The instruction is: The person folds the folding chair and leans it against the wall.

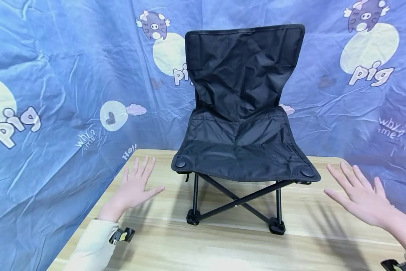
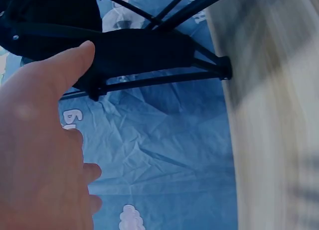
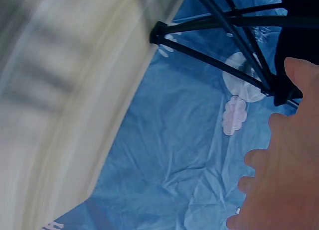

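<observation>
A black folding chair (image 1: 237,146) stands unfolded on the wooden table, its fabric back upright and its crossed metal legs spread beneath the seat. To the chair's left, my left hand (image 1: 135,188) hovers with fingers straight and spread, touching nothing. My right hand (image 1: 362,195) is held the same way on the other side, apart from the chair. In the left wrist view the thumb of the left hand (image 2: 45,140) overlaps the chair's dark outline (image 2: 144,51). The right wrist view shows the right hand (image 3: 284,160) near the chair's leg frame (image 3: 214,56).
The light wooden table (image 1: 216,248) has rounded back corners. Blue cloth (image 1: 70,75) with printed pigs and words hangs behind it and along the left side. A black strap device (image 1: 121,236) sits on the left wrist, another (image 1: 397,265) on the right.
</observation>
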Demonstrator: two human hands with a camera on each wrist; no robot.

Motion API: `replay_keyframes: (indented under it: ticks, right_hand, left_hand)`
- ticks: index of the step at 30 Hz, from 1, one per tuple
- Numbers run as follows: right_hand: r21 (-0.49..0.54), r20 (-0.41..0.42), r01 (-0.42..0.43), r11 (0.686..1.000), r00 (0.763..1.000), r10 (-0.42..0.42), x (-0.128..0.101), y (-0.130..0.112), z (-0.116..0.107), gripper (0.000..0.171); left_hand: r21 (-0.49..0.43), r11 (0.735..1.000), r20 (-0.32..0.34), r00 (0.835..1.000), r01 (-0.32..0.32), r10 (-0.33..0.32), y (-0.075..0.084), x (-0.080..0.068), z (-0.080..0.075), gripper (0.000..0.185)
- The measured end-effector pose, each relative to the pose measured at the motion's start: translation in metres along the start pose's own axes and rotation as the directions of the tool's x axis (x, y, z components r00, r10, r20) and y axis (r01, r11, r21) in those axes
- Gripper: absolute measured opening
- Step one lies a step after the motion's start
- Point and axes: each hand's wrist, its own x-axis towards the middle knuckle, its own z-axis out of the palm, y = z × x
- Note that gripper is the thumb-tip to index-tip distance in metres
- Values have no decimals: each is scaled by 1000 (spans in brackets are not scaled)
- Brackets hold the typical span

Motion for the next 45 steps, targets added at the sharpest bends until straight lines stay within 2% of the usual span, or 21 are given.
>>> replay_keyframes:
  ticks: [6,12,17,21,29,35,38,42,45]
  right_hand:
    - [51,-26,19,999,1000,-18,4,-4,-12,75]
    - [116,-49,40,992,998,-35,8,-9,-24,73]
    - [209,-66,71,975,996,-59,11,-18,-32,70]
    - [290,-76,100,952,994,-81,13,-22,-38,67]
    - [430,-48,117,895,993,-107,12,-31,-44,66]
    - [510,-61,162,845,986,-152,12,-36,-38,66]
    - [547,-70,183,817,982,-174,12,-38,-34,65]
    - [580,-115,234,780,972,-206,12,-44,-33,63]
    - [589,-183,309,747,951,-249,15,-49,-33,64]
  left_hand:
    - [-53,998,6,1000,-30,30,7,1,-16,95]
    - [-130,990,-11,999,-51,50,8,4,-23,96]
    - [-230,969,-30,996,-93,89,11,7,-28,96]
    - [-304,942,-56,990,-143,132,17,9,-33,95]
    - [-449,859,-135,969,-245,206,24,9,-35,90]
    - [-543,774,-192,946,-325,262,26,9,-31,85]
    - [-593,728,-203,938,-345,279,27,10,-30,83]
    - [-640,676,-216,930,-365,297,30,11,-27,81]
    - [-657,650,-228,923,-381,311,31,12,-25,81]
